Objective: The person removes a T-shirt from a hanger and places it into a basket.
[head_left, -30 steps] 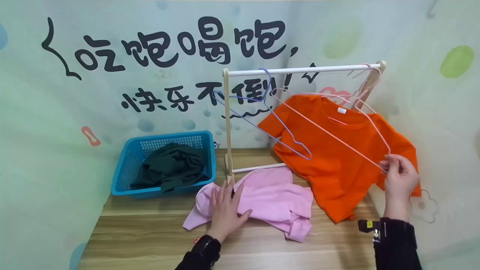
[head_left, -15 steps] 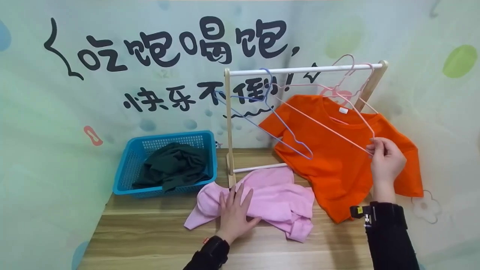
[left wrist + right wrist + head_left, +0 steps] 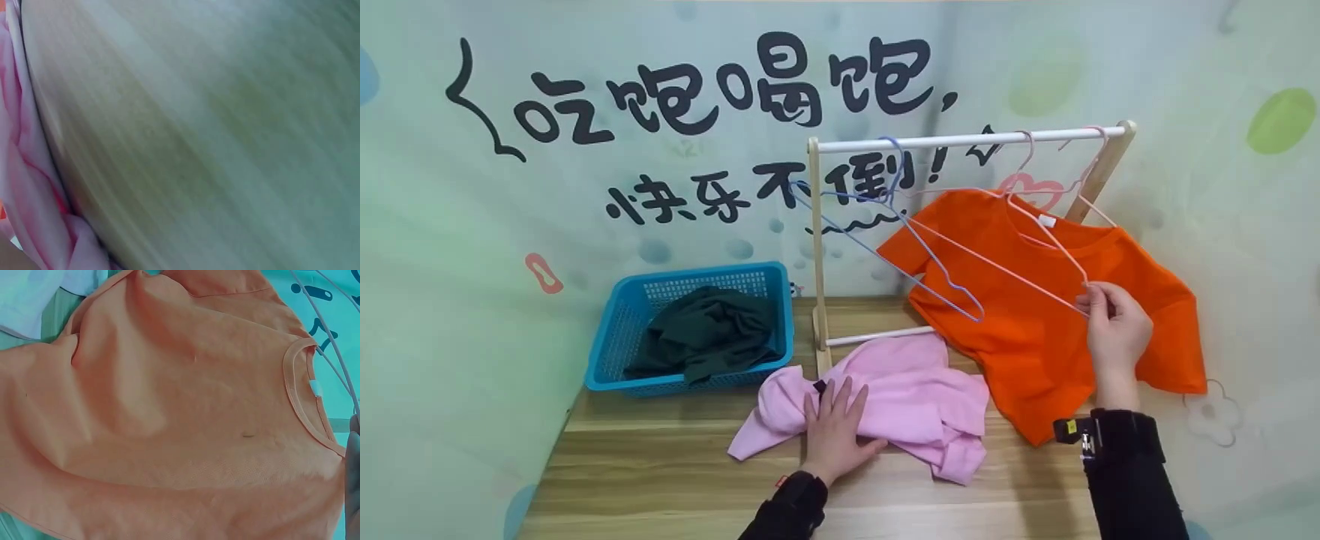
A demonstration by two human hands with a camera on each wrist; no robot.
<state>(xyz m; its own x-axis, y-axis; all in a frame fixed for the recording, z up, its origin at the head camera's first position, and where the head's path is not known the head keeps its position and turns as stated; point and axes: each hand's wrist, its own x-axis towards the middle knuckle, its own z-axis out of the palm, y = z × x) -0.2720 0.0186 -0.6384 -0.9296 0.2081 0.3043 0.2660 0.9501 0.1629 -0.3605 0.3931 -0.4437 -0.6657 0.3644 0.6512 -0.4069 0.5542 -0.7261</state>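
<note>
My right hand (image 3: 1119, 330) pinches the lower right corner of a pink wire hanger (image 3: 997, 264), whose hook is at the rack's top rail. Behind it an orange T-shirt (image 3: 1020, 322) hangs on another pink hanger (image 3: 1099, 169) at the rail's right end. My left hand (image 3: 836, 439) lies with fingers spread on a pink shirt (image 3: 907, 397) on the table. In the right wrist view the orange T-shirt (image 3: 185, 410) fills most of the picture, with the fingers at the right edge. The left wrist view shows folds of the pink shirt (image 3: 34, 169) at its left edge.
The small clothes rack (image 3: 960, 141) has a white top rail and wooden posts. A blue hanger (image 3: 919, 232) hangs toward its left. A blue basket (image 3: 611, 330) holds dark green cloth (image 3: 705, 330) on the wooden table (image 3: 660, 465). A printed backdrop (image 3: 585, 45) stands behind.
My right hand has moved left with the pink hanger, whose hook rose above the rail and then came down onto it. My left hand has slid slightly right over the pink shirt.
</note>
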